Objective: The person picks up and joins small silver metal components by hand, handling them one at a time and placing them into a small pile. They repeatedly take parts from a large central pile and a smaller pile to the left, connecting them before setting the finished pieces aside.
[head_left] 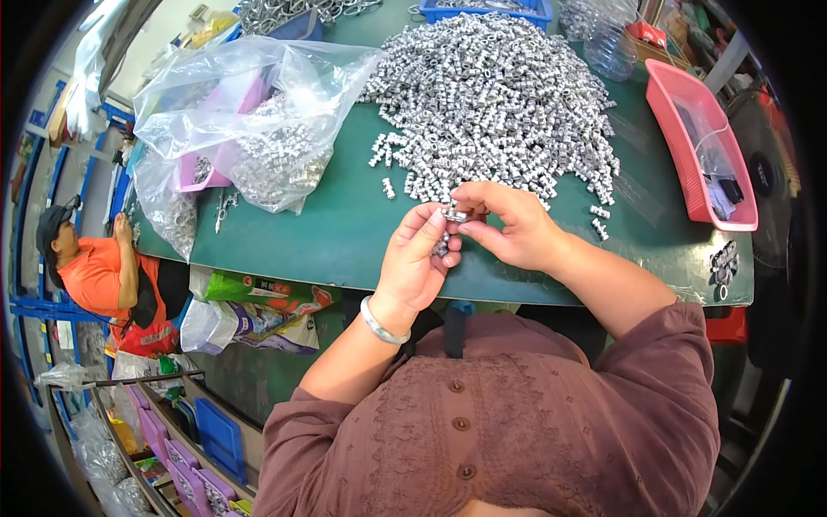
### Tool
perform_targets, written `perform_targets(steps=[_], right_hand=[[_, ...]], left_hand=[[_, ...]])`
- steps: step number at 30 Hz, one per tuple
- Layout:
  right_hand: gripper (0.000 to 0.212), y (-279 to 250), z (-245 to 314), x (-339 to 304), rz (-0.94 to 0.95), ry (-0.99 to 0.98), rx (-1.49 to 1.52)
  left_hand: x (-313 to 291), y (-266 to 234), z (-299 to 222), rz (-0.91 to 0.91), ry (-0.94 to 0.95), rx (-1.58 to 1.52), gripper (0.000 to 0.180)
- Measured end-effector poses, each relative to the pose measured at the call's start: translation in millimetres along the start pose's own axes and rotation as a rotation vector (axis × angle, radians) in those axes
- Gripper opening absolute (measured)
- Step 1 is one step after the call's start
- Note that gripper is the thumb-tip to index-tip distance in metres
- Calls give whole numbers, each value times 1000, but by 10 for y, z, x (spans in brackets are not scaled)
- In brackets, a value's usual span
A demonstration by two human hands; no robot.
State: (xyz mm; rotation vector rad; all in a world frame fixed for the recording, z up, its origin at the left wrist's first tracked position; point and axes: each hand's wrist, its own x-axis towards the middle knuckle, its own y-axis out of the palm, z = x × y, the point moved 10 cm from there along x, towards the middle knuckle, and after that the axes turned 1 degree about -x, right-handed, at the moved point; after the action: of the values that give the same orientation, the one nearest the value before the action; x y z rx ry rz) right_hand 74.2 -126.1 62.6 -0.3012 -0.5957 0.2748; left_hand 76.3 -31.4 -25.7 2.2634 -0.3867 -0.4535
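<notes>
Over the front part of the green table point(362, 246), my two hands meet at a small silver metal fitting point(454, 215). My left hand point(415, 258), with a pale bangle at its wrist, pinches the fitting between thumb and fingers. More small metal pieces point(441, 246) show under its curled fingers. From the right, my right hand point(508, 226) grips the same fitting with thumb and forefinger. Just beyond my hands rises a large heap of similar silver metal fittings point(500, 95). A few loose ones point(600, 228) lie at its right edge.
Clear plastic bags point(293, 155) and a purple scoop point(207, 168) with metal parts lie at the left. A pink basket point(745, 211) stands at the right edge, near a dark cluster of rings point(724, 263). A blue tray point(543, 13) sits behind the heap. Another person point(99, 271) is at far left.
</notes>
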Motion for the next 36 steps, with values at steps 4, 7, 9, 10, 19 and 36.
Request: perform_targets(steps=[4,7,9,10,19,36], right_hand=[[32,-21,-54,-3,-16,-6,2],[32,-24,-102,-2,-6,10,-53],[30,-37,-91,-4,-25,-14,-59],[30,-34,-90,-4,-25,-18,-59],[19,-204,-154,53,-135,21,-212],[14,271,-101,101,196,-86,-809]], left_hand=[[4,8,120,57,-165,-267,13],[-10,17,158,61,-214,-402,17],[-36,68,173,85,-250,-479,16],[-43,72,167,87,-247,-477,16],[-98,-59,87,85,-169,-441,13],[-139,-215,-35,72,-114,-353,11]])
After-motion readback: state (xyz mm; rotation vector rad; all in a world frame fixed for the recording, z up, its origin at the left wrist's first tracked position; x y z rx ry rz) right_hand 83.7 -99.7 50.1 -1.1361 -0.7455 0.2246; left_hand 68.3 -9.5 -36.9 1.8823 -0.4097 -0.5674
